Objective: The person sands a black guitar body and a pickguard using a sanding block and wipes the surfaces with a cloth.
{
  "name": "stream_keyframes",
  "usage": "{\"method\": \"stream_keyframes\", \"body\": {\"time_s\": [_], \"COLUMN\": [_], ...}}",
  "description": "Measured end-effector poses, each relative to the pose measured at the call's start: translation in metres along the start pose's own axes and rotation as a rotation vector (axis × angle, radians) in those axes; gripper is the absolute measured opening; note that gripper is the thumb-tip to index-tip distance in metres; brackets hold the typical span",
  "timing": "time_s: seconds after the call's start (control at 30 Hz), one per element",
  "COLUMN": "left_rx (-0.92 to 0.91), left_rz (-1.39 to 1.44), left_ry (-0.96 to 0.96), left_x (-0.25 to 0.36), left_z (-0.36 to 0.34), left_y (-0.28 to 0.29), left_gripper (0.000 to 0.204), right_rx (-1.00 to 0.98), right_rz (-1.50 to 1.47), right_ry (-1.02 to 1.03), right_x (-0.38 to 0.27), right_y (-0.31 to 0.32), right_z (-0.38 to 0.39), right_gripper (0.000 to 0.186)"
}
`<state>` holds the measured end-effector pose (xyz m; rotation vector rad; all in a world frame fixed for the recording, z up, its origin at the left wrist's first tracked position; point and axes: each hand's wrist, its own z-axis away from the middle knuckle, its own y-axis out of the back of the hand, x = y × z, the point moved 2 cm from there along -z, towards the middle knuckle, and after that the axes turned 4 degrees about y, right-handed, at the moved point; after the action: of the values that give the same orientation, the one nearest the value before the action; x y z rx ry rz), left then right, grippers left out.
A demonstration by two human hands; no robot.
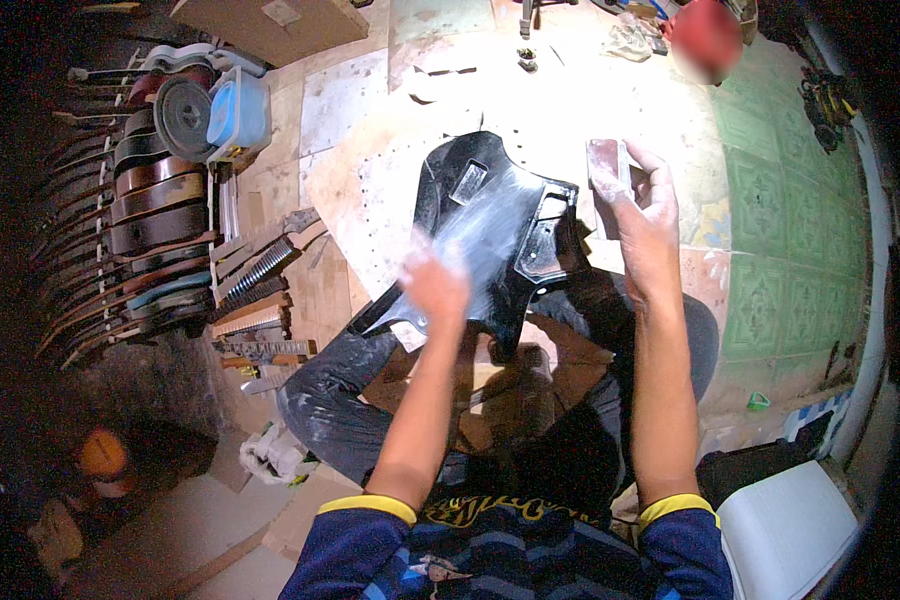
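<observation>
Your left hand [436, 287] rests flat and blurred on the black guitar body [490, 225] across your knees; right hand [642, 205], fingers clamped on a sanding block [607, 163], is lifted off it. Sanding step, likely; next bring block down flat on the dusty face.

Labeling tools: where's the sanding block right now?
Head view, right of centre: the sanding block is held in the right hand, just right of the black guitar body.

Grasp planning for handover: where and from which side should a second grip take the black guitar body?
Probably the lower horn of the black guitar body, approached from the person's left. The left hand already rests near that narrow end, a span fingers can wrap. The right hand holds a sanding block beside the body's right edge, crowding that side.
</observation>
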<state>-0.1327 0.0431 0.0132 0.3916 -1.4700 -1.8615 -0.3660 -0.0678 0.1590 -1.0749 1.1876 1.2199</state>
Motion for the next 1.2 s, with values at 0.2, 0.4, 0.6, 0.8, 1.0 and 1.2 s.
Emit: {"method": "stream_keyframes", "body": {"time_s": [0.2, 0.4, 0.6, 0.8, 1.0, 1.2], "left_rx": [0.109, 0.216, 0.430, 0.124, 0.186, 0.364], "left_rz": [0.065, -0.150, -0.403, -0.015, -0.011, -0.156], "left_ry": [-0.756, -0.234, -0.052, -0.665, -0.291, 0.120], "left_x": [0.065, -0.078, -0.120, 0.024, -0.075, -0.156], "left_z": [0.046, 0.001, -0.012, 0.076, 0.026, -0.004], "left_y": [-0.028, -0.001, -0.025, -0.027, -0.003, -0.007], "left_gripper": [0.082, 0.073, 0.066, 0.085, 0.073, 0.069], "right_rx": [0.005, 0.017, -0.003, -0.031, 0.018, 0.005], "right_rz": [-0.044, 0.044, -0.034, 0.049, 0.042, 0.006], "right_ry": [0.050, 0.021, 0.068, 0.051, 0.080, 0.079], "right_x": [0.003, 0.007, 0.011, -0.003, 0.001, 0.003], "right_y": [-0.016, 0.005, -0.007, -0.012, 0.001, -0.007], "right_z": [-0.002, -0.005, -0.003, 0.003, 0.000, 0.000], "right_gripper": [0.055, 0.055, 0.055, 0.056, 0.054, 0.055]}}
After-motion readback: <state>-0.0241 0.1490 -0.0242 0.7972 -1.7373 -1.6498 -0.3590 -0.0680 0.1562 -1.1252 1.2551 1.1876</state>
